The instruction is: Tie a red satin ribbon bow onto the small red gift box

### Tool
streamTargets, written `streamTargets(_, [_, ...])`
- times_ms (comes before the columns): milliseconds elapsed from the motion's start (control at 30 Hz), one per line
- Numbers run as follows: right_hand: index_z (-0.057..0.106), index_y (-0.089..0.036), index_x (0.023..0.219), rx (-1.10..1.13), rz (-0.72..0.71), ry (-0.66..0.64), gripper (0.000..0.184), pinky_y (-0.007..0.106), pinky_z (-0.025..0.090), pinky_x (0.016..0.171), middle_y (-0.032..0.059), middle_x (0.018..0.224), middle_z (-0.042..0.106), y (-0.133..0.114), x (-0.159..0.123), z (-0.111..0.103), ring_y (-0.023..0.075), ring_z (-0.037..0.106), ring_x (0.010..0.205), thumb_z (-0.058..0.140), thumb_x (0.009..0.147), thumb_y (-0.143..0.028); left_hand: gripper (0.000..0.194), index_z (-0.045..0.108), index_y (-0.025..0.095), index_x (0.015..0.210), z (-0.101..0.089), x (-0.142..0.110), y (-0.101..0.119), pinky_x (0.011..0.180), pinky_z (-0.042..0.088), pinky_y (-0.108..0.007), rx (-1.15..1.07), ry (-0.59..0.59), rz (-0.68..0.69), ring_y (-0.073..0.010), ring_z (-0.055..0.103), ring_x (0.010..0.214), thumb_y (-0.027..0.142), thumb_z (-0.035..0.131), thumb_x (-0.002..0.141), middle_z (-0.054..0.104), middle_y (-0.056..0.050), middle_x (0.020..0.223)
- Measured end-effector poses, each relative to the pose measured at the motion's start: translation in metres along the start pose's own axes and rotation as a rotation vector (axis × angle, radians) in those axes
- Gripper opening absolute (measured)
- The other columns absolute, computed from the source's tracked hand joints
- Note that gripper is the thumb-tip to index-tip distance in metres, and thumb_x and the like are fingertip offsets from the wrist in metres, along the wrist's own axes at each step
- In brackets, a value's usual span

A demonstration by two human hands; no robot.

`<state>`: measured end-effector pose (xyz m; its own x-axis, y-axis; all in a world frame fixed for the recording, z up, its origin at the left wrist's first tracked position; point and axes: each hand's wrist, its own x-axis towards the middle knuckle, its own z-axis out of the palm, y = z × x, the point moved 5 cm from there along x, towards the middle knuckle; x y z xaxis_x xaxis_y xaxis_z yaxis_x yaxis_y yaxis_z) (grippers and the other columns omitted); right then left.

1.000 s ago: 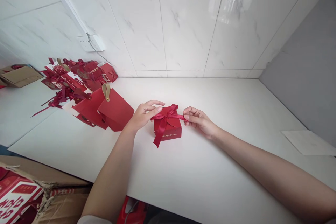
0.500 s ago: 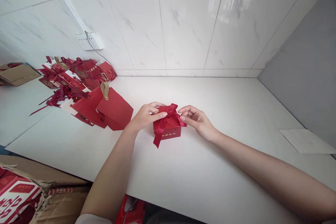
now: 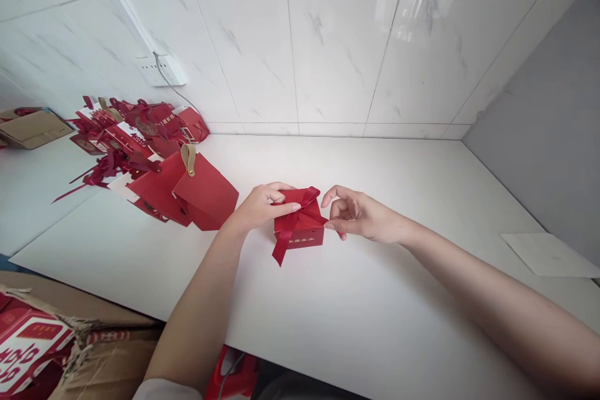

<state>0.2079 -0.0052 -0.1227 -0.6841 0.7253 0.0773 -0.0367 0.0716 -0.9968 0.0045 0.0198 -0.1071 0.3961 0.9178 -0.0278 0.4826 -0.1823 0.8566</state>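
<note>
A small red gift box (image 3: 305,239) with pale lettering on its front sits on the white table. Dark red ribbon (image 3: 282,244) is tied across its top, one tail hanging down over the front left corner. My left hand (image 3: 262,205) grips the box from the left, its thumb pressed on top beside the knot and its other fingers partly hidden behind. At the box's right side, my right hand (image 3: 354,215) pinches the other ribbon tail between thumb and fingers, with the index finger raised off it. That tail is drawn out toward the right.
Larger red gift boxes (image 3: 206,194) with strap handles stand to the left, before a cluster of red ribboned boxes (image 3: 154,122). A torn cardboard carton (image 3: 107,359) holds more at the lower left. White paper (image 3: 546,253) lies at right; a socket (image 3: 162,70) is on the tiled wall.
My right hand has moved a little right, drawing the ribbon tail outward, and its index finger has lifted. My left hand stays on the box.
</note>
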Motion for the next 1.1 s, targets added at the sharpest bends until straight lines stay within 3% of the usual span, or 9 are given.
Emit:
streamTargets(200, [0.058, -0.019, 0.097, 0.189, 0.255, -0.102, 0.037, 0.026, 0.048, 0.062, -0.0042, 0.07, 0.062, 0.033, 0.009, -0.011, 0.0098, 0.059, 0.058, 0.082, 0.073, -0.034, 0.059, 0.028, 0.016, 0.049, 0.0, 0.0, 0.001, 0.07, 0.046, -0.031, -0.019, 0.003, -0.029, -0.0165, 0.061, 0.08, 0.048, 0.071, 0.074, 0.065, -0.006, 0.119])
streamTargets(467, [0.068, -0.016, 0.086, 0.169, 0.332, -0.277, 0.027, 0.026, 0.052, 0.069, -0.0023, 0.075, 0.062, 0.063, 0.007, -0.003, 0.0119, 0.064, 0.067, 0.081, 0.073, -0.036, 0.057, 0.034, 0.015, 0.049, 0.002, 0.0, 0.002, 0.07, 0.047, -0.031, -0.06, -0.02, -0.044, -0.0176, 0.063, 0.083, 0.05, 0.07, 0.075, 0.064, -0.006, 0.123])
streamTargets(600, [0.069, -0.016, 0.09, 0.164, 0.321, -0.328, 0.024, 0.027, 0.054, 0.073, 0.0004, 0.078, 0.067, 0.062, 0.004, -0.004, 0.0145, 0.068, 0.075, 0.078, 0.078, -0.035, 0.054, 0.039, 0.015, 0.048, 0.002, 0.001, 0.001, 0.072, 0.047, -0.032, -0.062, -0.012, -0.032, -0.0179, 0.063, 0.083, 0.049, 0.07, 0.075, 0.064, -0.006, 0.123])
streamTargets(667, [0.069, -0.017, 0.096, 0.153, 0.309, -0.444, 0.025, 0.029, 0.054, 0.076, 0.0039, 0.083, 0.071, 0.054, -0.001, 0.003, 0.0168, 0.069, 0.081, 0.073, 0.082, -0.037, 0.052, 0.044, 0.015, 0.047, 0.002, 0.001, 0.0, 0.073, 0.048, -0.033, -0.062, -0.013, -0.03, -0.0187, 0.063, 0.084, 0.05, 0.07, 0.075, 0.064, -0.006, 0.121])
streamTargets(800, [0.068, -0.018, 0.113, 0.216, 0.269, -0.671, 0.036, 0.037, 0.05, 0.094, 0.0117, 0.12, 0.067, 0.037, -0.011, 0.031, 0.024, 0.066, 0.108, 0.071, 0.084, -0.038, 0.044, 0.06, 0.016, 0.054, 0.003, 0.001, 0.004, 0.082, 0.05, -0.035, -0.091, -0.031, 0.005, -0.0229, 0.064, 0.095, 0.052, 0.065, 0.079, 0.064, -0.008, 0.122])
streamTargets(867, [0.064, -0.024, 0.123, 0.285, 0.235, -0.663, 0.044, 0.04, 0.045, 0.102, 0.0102, 0.143, 0.051, 0.032, -0.012, 0.047, 0.0271, 0.058, 0.122, 0.072, 0.083, -0.037, 0.042, 0.068, 0.017, 0.064, 0.002, 0.0, 0.006, 0.082, 0.051, -0.036, -0.129, -0.017, 0.026, -0.0238, 0.064, 0.096, 0.054, 0.061, 0.082, 0.066, -0.009, 0.117])
streamTargets(933, [0.059, -0.03, 0.131, 0.363, 0.184, -0.581, 0.049, 0.043, 0.041, 0.106, 0.0062, 0.153, 0.039, 0.03, -0.011, 0.061, 0.0287, 0.051, 0.13, 0.071, 0.084, -0.038, 0.041, 0.072, 0.018, 0.075, 0.001, 0.0, 0.007, 0.078, 0.052, -0.036, -0.153, 0.02, 0.029, -0.0238, 0.064, 0.091, 0.056, 0.058, 0.082, 0.069, -0.008, 0.106])
streamTargets(1100, [0.05, -0.037, 0.139, 0.437, 0.048, -0.378, 0.046, 0.045, 0.036, 0.111, 0.0009, 0.156, 0.034, 0.03, -0.009, 0.082, 0.0249, 0.03, 0.144, 0.056, 0.094, -0.044, 0.04, 0.072, 0.019, 0.08, 0.003, 0.0, 0.006, 0.075, 0.051, -0.035, -0.151, 0.026, 0.033, -0.0222, 0.063, 0.085, 0.055, 0.055, 0.084, 0.069, -0.006, 0.094])
